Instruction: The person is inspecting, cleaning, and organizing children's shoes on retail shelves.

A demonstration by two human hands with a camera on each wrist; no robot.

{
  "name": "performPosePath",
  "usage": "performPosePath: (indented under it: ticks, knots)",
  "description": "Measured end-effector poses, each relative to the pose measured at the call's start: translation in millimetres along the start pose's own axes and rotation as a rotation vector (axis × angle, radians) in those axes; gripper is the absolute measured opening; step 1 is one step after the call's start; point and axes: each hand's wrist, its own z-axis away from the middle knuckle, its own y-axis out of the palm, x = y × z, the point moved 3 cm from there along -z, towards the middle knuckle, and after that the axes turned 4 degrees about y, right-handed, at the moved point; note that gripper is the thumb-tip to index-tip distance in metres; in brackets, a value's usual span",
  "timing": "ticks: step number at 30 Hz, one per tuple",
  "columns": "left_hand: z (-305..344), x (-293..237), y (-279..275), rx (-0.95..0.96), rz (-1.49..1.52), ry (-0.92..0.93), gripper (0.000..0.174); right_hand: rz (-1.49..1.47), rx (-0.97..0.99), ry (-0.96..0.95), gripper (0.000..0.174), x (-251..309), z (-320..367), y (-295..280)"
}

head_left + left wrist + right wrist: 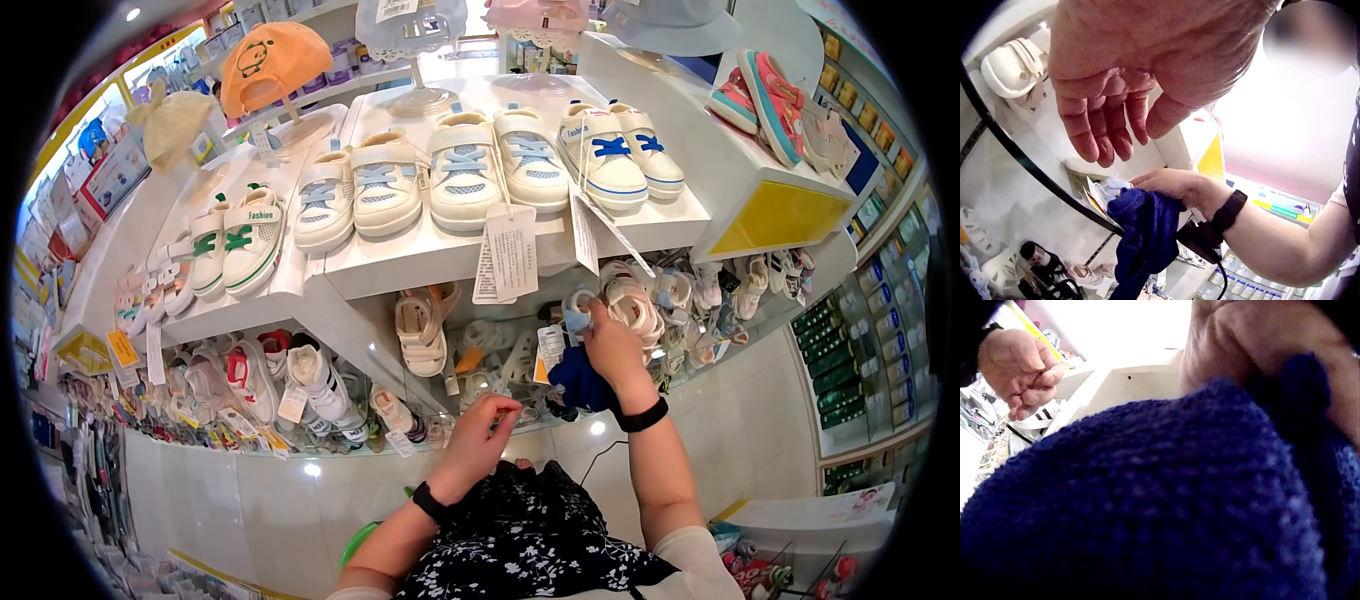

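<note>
Left hand (478, 440), its fingers loosely bent around nothing, is held palm inward, well apart from the goods on the shelf ahead. To its right and forward, a white tag (551, 343) lies just beside the other hand's fingers. Next comes dark blue knit cloth (578, 382), bunched under the right hand (612, 350), which grips it; its long axis runs downward from the palm in the left wrist view. Directly ahead of those right fingertips, touching them, is a small pale-blue-and-white shoe (576, 305); whether they pinch it or only touch it, I cannot tell, nor which way its toe points. Right hand is clearly the nearer to both. Just beyond its knuckles, rightward, sits a pinkish-white shoe (635, 305).
</note>
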Motion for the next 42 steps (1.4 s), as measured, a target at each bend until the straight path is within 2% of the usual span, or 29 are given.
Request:
performPosePath:
  ticks: [3,6,7,8,11,12,13,16,17,19,20,23,24,26,28,29,31,33,34,35,37,38,39,40,41,42]
  knots:
    - [-0.6,7.4,14.5,0.011,0.149,-0.083,0.022,-0.084,0.002,-0.101,0.034,1.7,-0.2,-5.0]
    - [-8.6,14.4,23.9,-0.093,0.522,-0.159,0.032,-0.392,0.265,-0.161,0.029,14.5,10.9,-29.8]
    - [-11.8,14.0,28.3,-0.132,0.675,-0.184,0.036,-0.501,0.366,-0.154,0.021,16.8,15.2,-31.6]
    - [-15.6,10.5,27.3,-0.100,0.697,-0.217,0.047,-0.594,0.461,-0.170,0.018,20.1,19.3,-34.0]
    - [-25.7,10.1,35.4,-0.084,0.852,-0.263,0.050,-0.746,0.716,-0.239,0.015,31.7,30.9,-42.7]
    - [-26.9,15.2,38.8,-0.036,0.841,-0.357,0.056,-0.880,0.777,-0.245,0.016,30.0,33.9,-35.0]
    - [-27.1,13.1,42.1,-0.076,0.876,-0.332,0.056,-1.014,0.839,-0.255,0.018,28.2,38.4,-25.7]
    - [-24.5,-10.3,50.1,-0.243,0.977,-0.287,0.056,-1.192,0.844,-0.181,0.014,26.3,46.9,-30.6]
    - [-21.9,-20.9,49.9,-0.215,1.079,-0.257,0.051,-1.224,0.838,-0.150,0.014,24.9,48.8,-33.3]
    - [-12.1,-20.6,55.3,-0.307,1.160,-0.354,0.046,-1.249,0.832,-0.145,0.014,20.5,51.9,-31.0]
    - [-5.8,-7.3,58.1,-0.231,1.183,-0.384,0.045,-1.268,0.858,-0.178,0.015,22.0,54.1,-29.2]
    - [-6.4,7.3,53.0,-0.364,1.102,-0.124,0.045,-1.210,0.889,-0.276,0.021,28.6,58.8,-12.8]
    - [-9.9,-6.3,45.7,-0.470,1.112,-0.081,0.045,-1.176,0.895,-0.305,0.023,31.7,65.0,-5.9]
    - [-6.7,-15.4,38.7,-0.477,1.124,-0.144,0.045,-1.303,0.887,-0.216,0.031,41.3,79.0,-11.2]
    - [1.1,-4.0,36.3,-0.421,1.217,-0.304,0.055,-1.410,0.856,-0.199,0.042,44.9,87.6,-22.1]
    - [2.6,1.3,36.3,-0.436,1.393,-0.297,0.056,-1.491,0.795,-0.110,0.043,40.0,92.3,-26.4]
    - [8.5,-6.3,29.1,-0.573,1.424,-0.282,0.058,-1.795,0.602,0.246,0.042,15.6,99.0,-19.0]
    - [22.1,-8.9,27.6,-0.559,1.427,-0.283,0.057,-2.161,0.766,0.573,0.043,3.6,107.8,-16.1]
    - [28.6,-7.1,28.5,-0.529,1.399,-0.272,0.057,-2.243,0.783,0.543,0.041,-7.2,110.9,-5.3]
    - [34.6,-8.5,29.8,-0.499,1.376,-0.265,0.057,-2.194,0.779,0.638,0.035,-7.0,118.3,-2.9]
    - [48.2,-15.3,34.1,-0.514,1.342,-0.235,0.052,-2.055,0.690,0.526,0.029,0.8,132.8,-2.3]
    - [54.4,-20.5,36.7,-0.543,1.303,-0.186,0.051,-2.003,0.607,0.426,0.025,25.1,145.1,-27.9]
    - [61.5,-28.3,39.1,-0.566,1.270,-0.125,0.050,-1.912,0.427,0.298,0.027,54.3,163.3,-37.0]
    - [69.2,-37.9,41.7,-0.589,1.282,-0.170,0.047,-1.662,0.411,0.187,0.031,68.7,174.4,-34.8]
    - [74.2,-42.4,46.6,-0.637,1.191,-0.119,0.046,-1.414,0.387,0.081,0.034,79.2,182.9,-31.2]
    - [84.6,-41.8,52.9,-0.657,1.210,-0.173,0.045,-1.132,0.207,-0.216,0.038,90.6,191.1,-24.3]
